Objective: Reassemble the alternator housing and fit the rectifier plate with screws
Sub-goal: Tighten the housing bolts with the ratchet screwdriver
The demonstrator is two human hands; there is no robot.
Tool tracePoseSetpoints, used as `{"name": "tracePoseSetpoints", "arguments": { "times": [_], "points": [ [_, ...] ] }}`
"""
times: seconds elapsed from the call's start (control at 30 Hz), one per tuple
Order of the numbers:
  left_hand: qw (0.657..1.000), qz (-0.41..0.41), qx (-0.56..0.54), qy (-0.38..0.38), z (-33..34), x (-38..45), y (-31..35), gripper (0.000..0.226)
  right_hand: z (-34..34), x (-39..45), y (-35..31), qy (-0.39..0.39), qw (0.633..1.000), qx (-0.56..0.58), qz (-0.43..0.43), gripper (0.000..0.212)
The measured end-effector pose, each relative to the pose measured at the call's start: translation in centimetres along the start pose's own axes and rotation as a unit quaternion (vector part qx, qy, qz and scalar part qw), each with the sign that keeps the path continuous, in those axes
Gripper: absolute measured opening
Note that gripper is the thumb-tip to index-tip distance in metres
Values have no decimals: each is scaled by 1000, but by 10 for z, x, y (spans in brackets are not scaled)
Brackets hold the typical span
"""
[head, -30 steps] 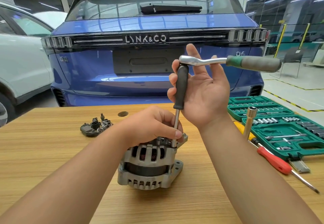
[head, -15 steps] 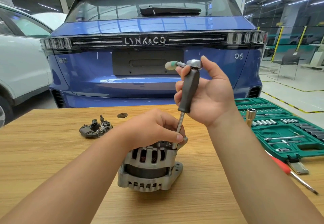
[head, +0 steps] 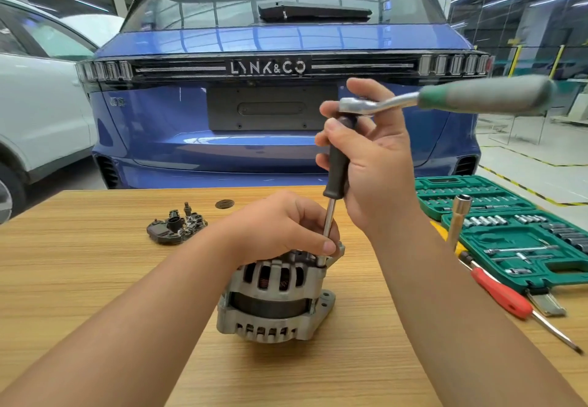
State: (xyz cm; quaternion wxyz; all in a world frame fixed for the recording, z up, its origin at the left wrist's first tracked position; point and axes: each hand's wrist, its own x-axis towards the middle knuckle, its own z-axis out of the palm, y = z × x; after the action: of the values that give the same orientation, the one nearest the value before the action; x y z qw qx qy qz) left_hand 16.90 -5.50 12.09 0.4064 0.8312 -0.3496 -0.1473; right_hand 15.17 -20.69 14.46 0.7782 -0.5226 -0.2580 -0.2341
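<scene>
Alternator [head: 273, 298] beneath both hands [head: 286, 228].

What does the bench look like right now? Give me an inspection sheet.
Surface: wooden table.
Job's things: alternator upright mid-table; driver stands on its top edge, ratchet on the driver's head, blurred; rectifier plate lies apart, far left.
Clutter: green socket case open at right; red screwdriver and a long socket beside it.
Hands: left hand pinches the shaft on the alternator; right hand grips the driver handle.
Cables: nothing seen.
Surroundings: blue car behind, white car at left.
</scene>
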Motion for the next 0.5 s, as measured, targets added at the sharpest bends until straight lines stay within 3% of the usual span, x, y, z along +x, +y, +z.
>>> {"name": "tracePoseSetpoints", "arguments": {
  "times": [0.07,0.23,0.5],
  "points": [
    [1000,-4,6,-1,0,1,0,17,-2,1,0,3,1000,-13,-19,37],
    [1000,1,-1,1,1,1,0,11,-8,2,-2,-88,981,166,56,43],
    [1000,-1,-9,9,2,2,-1,8,-10,3,-4,-89,960,239,113,35]
  ]
}}
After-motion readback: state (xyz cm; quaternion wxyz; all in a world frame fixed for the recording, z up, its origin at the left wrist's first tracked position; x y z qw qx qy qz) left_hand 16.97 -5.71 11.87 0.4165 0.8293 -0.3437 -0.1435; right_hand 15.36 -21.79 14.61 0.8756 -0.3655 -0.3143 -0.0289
